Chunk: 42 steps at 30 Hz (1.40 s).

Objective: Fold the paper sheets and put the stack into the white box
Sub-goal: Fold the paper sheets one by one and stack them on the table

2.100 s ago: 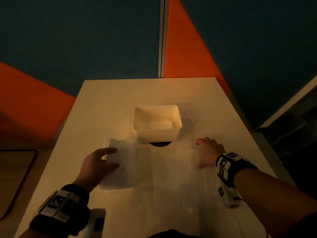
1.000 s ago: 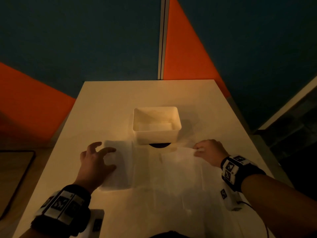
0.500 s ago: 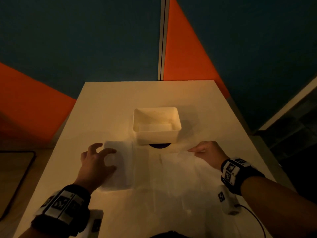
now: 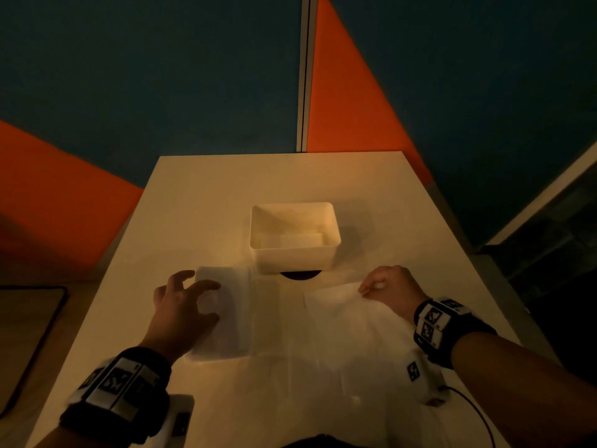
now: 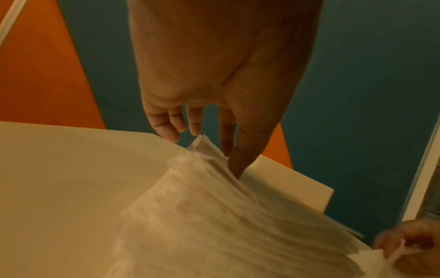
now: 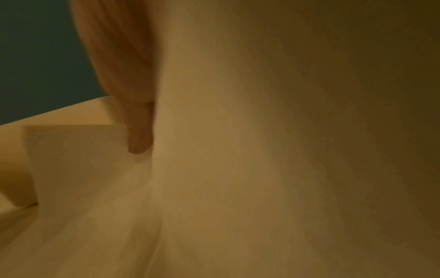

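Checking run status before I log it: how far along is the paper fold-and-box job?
Done: some folded paper seems to lie in the white box, and a folded stack sits under the left hand, fingers spread on it. In hand: the right hand pinches the far edge of an open sheet, lifting it to fold. Left: finish this fold and box the stack.

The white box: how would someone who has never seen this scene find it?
Start at the pale table running away from the person. The white box stands at its middle, just beyond the thin paper sheet. It is the only open-topped, walled thing there; everything else lies flat.
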Available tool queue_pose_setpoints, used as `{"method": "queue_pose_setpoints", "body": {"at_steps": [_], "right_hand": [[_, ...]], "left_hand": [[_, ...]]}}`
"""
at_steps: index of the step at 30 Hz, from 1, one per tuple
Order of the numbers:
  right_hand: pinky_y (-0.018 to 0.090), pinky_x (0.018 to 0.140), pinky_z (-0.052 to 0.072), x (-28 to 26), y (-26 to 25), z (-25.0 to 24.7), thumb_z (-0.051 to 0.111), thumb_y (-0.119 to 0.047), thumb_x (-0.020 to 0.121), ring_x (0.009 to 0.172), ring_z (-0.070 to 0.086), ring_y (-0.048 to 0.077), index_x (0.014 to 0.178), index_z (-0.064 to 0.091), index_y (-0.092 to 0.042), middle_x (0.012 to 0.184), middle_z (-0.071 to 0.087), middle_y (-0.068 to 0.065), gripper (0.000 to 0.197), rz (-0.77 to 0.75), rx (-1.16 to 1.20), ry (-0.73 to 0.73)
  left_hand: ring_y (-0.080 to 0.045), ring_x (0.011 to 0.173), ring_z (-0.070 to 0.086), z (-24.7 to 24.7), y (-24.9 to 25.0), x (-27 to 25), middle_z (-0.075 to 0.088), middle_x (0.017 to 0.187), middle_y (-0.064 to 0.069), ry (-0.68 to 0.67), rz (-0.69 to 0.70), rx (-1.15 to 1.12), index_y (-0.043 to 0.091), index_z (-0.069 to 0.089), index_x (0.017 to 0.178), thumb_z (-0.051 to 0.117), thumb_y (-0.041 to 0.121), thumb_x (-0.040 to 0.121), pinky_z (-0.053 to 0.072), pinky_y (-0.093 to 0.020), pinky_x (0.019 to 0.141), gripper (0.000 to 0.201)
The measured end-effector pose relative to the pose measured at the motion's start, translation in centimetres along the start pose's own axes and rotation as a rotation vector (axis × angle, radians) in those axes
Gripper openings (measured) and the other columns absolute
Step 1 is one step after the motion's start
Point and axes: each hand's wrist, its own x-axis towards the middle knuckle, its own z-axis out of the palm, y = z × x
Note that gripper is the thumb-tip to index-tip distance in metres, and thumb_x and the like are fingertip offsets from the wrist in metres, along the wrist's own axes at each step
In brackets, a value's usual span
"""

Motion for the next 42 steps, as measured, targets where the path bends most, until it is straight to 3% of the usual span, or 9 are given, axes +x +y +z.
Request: {"method": "queue_pose_setpoints", "body": {"at_steps": [5, 11, 15, 19, 22, 28, 34, 39, 42], "right_hand": [[0.035, 0.094, 0.039, 0.1, -2.1, -1.1, 0.078, -0.031, 0.074, 0.103, 0.047, 0.007, 0.083, 0.071, -0.023, 0.106, 0.051, -0.015, 0.014, -0.015, -0.384, -0.065], [0.040, 0.075, 0.053, -0.7, -8.2, -3.9, 0.063, -0.010, 0.086, 0.075, 0.062, 0.029, 0.084, 0.059, 0.000, 0.083, 0.066, 0.021, 0.011, -0.001, 0.062, -0.108], [0.013, 0.060, 0.046, -1.7, -11.2, -5.0, 0.059, -0.007, 0.089, 0.074, 0.062, 0.016, 0.094, 0.057, 0.003, 0.088, 0.067, 0.023, 0.012, -0.007, 0.313, 0.020], [0.021, 0.063, 0.054, -2.5, -13.1, -5.1, 0.055, -0.007, 0.091, 0.070, 0.066, 0.010, 0.097, 0.061, -0.007, 0.085, 0.070, 0.007, 0.008, 0.034, 0.644, 0.144], [0.029, 0.068, 0.057, -2.9, -13.8, -4.6, 0.054, -0.012, 0.093, 0.077, 0.068, 0.013, 0.100, 0.062, -0.013, 0.088, 0.072, 0.001, 0.010, 0.066, 0.753, 0.227], [0.040, 0.078, 0.058, -3.4, -14.0, -3.3, 0.053, -0.011, 0.093, 0.087, 0.068, 0.022, 0.102, 0.062, -0.015, 0.097, 0.071, 0.008, 0.013, 0.084, 0.843, 0.300], [0.030, 0.075, 0.058, -4.1, -12.6, -3.5, 0.062, 0.001, 0.079, 0.090, 0.070, 0.018, 0.104, 0.065, -0.014, 0.098, 0.073, 0.005, 0.029, 0.066, 0.896, 0.035], [0.032, 0.076, 0.056, -3.8, -12.2, -4.2, 0.055, 0.007, 0.084, 0.086, 0.068, 0.018, 0.099, 0.067, -0.008, 0.094, 0.073, 0.006, 0.025, 0.089, 0.888, 0.023], [0.027, 0.064, 0.051, -3.5, -12.6, -5.6, 0.051, 0.007, 0.086, 0.071, 0.063, 0.009, 0.080, 0.068, -0.010, 0.077, 0.069, -0.005, 0.024, 0.057, 0.819, 0.035]], "left_hand": [[-0.035, 0.128, 0.027, -0.1, 0.5, 0.0, 0.032, 0.145, -0.006, 0.074, 0.044, 0.007, 0.036, 0.058, 0.121, 0.071, 0.035, 0.078, 0.028, -0.046, 0.105, 0.045], [-0.019, 0.122, 0.036, -0.5, 3.0, 0.1, 0.045, 0.131, 0.009, 0.070, 0.215, -0.177, 0.043, 0.057, 0.111, 0.068, 0.043, 0.078, 0.033, -0.038, 0.100, 0.035], [-0.001, 0.106, 0.051, -1.2, 6.3, -0.5, 0.056, 0.114, 0.022, -0.247, 0.175, -0.690, 0.042, 0.060, 0.106, 0.075, 0.046, 0.071, 0.044, -0.019, 0.084, 0.039], [-0.009, 0.110, 0.058, -1.0, 9.0, -0.9, 0.066, 0.115, 0.013, -0.568, 0.168, -0.940, 0.037, 0.060, 0.111, 0.062, 0.063, 0.056, 0.044, -0.032, 0.099, 0.061], [-0.016, 0.104, 0.065, -1.2, 10.8, -1.3, 0.071, 0.108, 0.005, -0.666, 0.117, -1.220, 0.027, 0.059, 0.111, 0.060, 0.054, 0.066, 0.052, -0.031, 0.090, 0.053], [-0.026, 0.078, 0.063, -1.6, 13.2, -0.5, 0.071, 0.090, -0.011, -0.394, 0.107, -1.464, 0.009, 0.071, 0.098, 0.068, 0.026, 0.078, 0.053, -0.032, 0.069, 0.027], [-0.026, 0.080, 0.061, -2.2, 13.1, -0.3, 0.069, 0.090, -0.014, -0.233, 0.206, -1.404, -0.001, 0.068, 0.099, 0.062, 0.018, 0.081, 0.053, -0.033, 0.069, 0.027], [-0.028, 0.087, 0.056, -2.6, 12.4, 0.2, 0.068, 0.094, -0.014, -0.266, 0.238, -1.339, 0.007, 0.073, 0.095, 0.071, 0.021, 0.079, 0.045, -0.043, 0.078, 0.022], [-0.018, 0.088, 0.063, -3.7, 12.1, 0.6, 0.071, 0.097, -0.004, -0.413, 0.308, -1.265, 0.015, 0.076, 0.092, 0.056, 0.002, 0.086, 0.051, -0.027, 0.078, 0.024]]}}
